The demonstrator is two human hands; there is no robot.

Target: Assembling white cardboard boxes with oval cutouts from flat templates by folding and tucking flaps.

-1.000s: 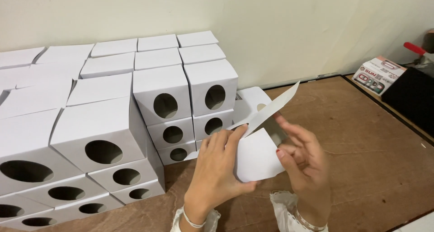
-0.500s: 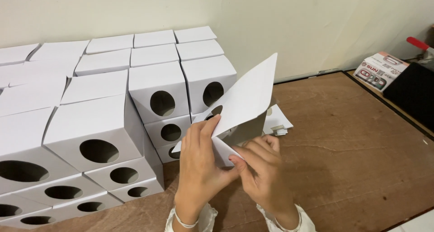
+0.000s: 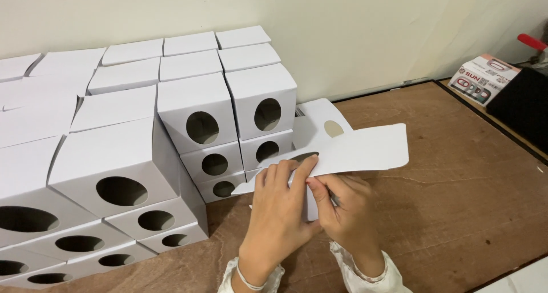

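Both my hands hold a flat white cardboard box blank (image 3: 365,150) with an oval cut-out, above the brown wooden table (image 3: 456,201). My left hand (image 3: 279,207) presses fingers along the blank's lower edge near the cut-out. My right hand (image 3: 345,210) pinches a flap underneath it, fingers curled. The blank lies nearly level, its long panel reaching to the right. Behind it lies another flat blank (image 3: 322,121) with a hole, leaning by the stack.
Stacks of folded white boxes with round holes (image 3: 200,127) fill the left side against the cream wall. A small printed carton (image 3: 482,79) sits on a black case (image 3: 522,107) at the far right. A table edge strip runs along the right.
The blank has swung from tilted upward to nearly level, its panel now pointing right. Both hands moved slightly lower and kept their grip on it.
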